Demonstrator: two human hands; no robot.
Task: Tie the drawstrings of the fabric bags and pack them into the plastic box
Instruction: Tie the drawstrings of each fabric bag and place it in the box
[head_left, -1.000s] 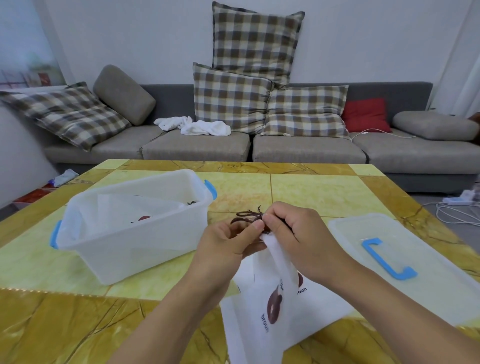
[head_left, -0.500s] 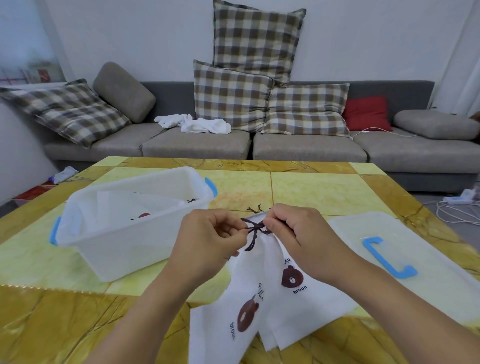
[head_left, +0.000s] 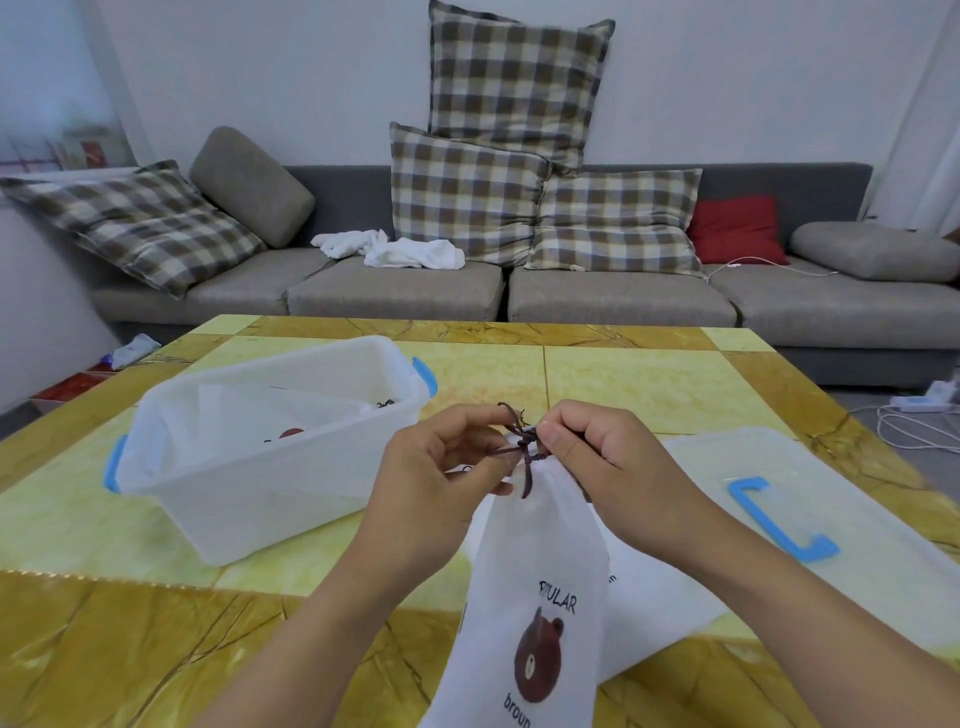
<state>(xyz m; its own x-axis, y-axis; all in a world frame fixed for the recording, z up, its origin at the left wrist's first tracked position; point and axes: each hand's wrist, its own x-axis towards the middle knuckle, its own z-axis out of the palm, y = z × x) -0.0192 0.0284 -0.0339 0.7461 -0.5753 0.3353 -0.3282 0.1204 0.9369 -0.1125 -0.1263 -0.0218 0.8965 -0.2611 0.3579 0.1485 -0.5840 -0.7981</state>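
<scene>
A white fabric bag (head_left: 535, 597) with a brown bear print hangs from its gathered mouth above the table. Its dark brown drawstring (head_left: 524, 447) is knotted at the top, one end dangling. My left hand (head_left: 441, 467) pinches one strand of the drawstring and my right hand (head_left: 597, 457) pinches the other, close together at the knot. More white fabric bags (head_left: 654, 597) lie flat on the table beneath. The translucent plastic box (head_left: 270, 467) with blue handles stands to the left and holds at least one tied bag (head_left: 291, 431).
The box's translucent lid (head_left: 831, 499) with a blue handle lies on the right of the yellow marble-patterned table (head_left: 623, 384). A grey sofa (head_left: 395, 291) with checked cushions stands behind the table. Cables and a power strip (head_left: 919, 415) lie on the floor at right.
The bag has been lifted off the table and now hangs upright from the knot. Both hands stayed close together and rose slightly while working the drawstring.
</scene>
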